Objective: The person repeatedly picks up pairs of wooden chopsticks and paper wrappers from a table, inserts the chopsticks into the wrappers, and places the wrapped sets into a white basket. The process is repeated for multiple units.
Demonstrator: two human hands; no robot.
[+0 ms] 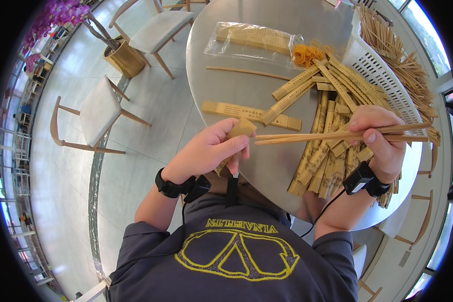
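Observation:
My left hand [211, 145] is closed around a gold paper chopstick sleeve [242, 127], and its palm hides part of the sleeve. In my right hand [381, 139] is a pair of wooden chopsticks [305, 139], pinched near one end. Their other ends point left and reach close to the sleeve's mouth. On the table just beyond my left hand lies a flat printed sleeve [226, 109]. Beneath and around my right hand spreads a pile of printed gold sleeves [324, 151], several of them overlapping.
A white perforated basket [385, 64] heaped with loose wooden chopsticks [404, 56] stands at the table's right. Farther back are a clear plastic bag [256, 39] of sleeves, orange rubber bands [309, 54] and a single chopstick [247, 72]. The round metal table [256, 87] has a chair [100, 113] off to its left.

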